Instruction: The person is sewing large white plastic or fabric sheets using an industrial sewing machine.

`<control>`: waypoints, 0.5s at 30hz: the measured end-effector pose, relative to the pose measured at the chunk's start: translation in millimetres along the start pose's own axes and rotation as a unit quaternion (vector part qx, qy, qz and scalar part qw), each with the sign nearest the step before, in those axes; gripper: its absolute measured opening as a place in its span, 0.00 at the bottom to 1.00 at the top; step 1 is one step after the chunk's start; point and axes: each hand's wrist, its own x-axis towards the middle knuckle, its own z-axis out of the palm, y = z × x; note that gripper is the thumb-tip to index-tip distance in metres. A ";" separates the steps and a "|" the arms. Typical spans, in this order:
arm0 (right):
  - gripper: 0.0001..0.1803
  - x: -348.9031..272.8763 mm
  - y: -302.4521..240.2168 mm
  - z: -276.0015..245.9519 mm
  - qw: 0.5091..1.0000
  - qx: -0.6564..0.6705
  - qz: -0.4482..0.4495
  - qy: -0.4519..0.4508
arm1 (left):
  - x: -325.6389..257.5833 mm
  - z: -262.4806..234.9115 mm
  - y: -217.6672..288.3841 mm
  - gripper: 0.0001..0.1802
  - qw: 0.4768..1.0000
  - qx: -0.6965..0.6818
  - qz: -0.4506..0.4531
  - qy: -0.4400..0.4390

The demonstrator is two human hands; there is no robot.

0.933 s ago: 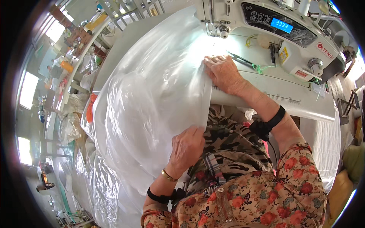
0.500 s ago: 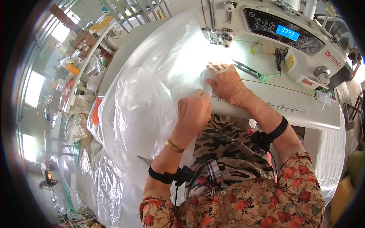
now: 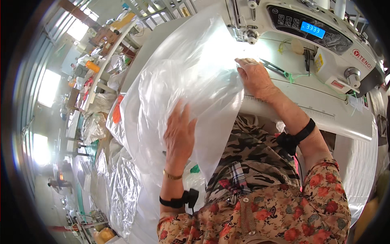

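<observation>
1. A large clear plastic sheet lies across the white surface, spreading from the sewing machine toward the person's lap and hanging off the near edge.
2. The right hand lies flat on the sheet's edge just in front of the machine's needle; its grip is no clasp, only fingers pressed down, seemingly to pin the film so it cannot slide.
3. The left hand sits farther from the machine, at the hanging part, fingers spread wide against the film, apparently smoothing it; whether any fold is pinched cannot be told.
4. A pair of snips lies just beside the right hand, in front of the machine.
5. More crumpled plastic is heaped well away from the machine, on the person's left.
</observation>
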 end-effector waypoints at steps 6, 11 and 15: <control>0.19 -7.6 5.7 1.4 0.997 0.043 -0.016 0.061 | -149.2 -4.5 -39.0 0.30 0.906 0.022 -0.291 -0.305; 0.17 -61.8 -24.6 -9.6 0.980 0.110 -0.062 0.153 | -189.7 -29.8 -17.2 0.19 0.902 -0.161 -0.206 -0.344; 0.07 -134.5 -63.1 7.1 0.883 0.445 0.127 0.081 | -150.5 -44.9 4.3 0.10 0.956 -0.212 -0.193 -0.067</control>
